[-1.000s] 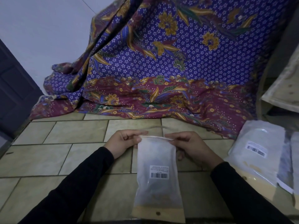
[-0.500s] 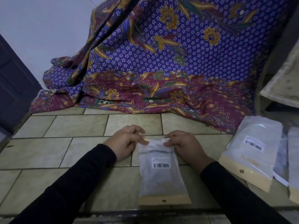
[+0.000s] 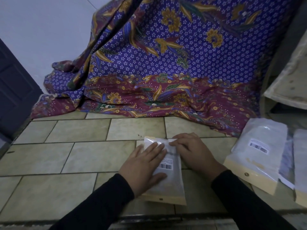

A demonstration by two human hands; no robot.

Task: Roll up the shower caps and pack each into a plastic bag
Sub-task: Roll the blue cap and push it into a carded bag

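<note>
Well, I see the tiles [image 3: 66,155] carry the bag [image 3: 172,180] flat, its long axis running 12 to 6. The left hand [image 3: 142,166] lies on it from 7, fingers straight, pressing. The right hand [image 3: 192,151], from 3, pinches the flap [image 3: 171,143] at the 12 end with curled fingertips. I judge the seal stroke runs 9 to 3, with the right hand nearer.

view: head-worn, wide-angle (the only one) | faces: forward, down | near: pale green tiled surface [image 3: 83,155] | far: purple floral cloth [image 3: 166,63]
</note>
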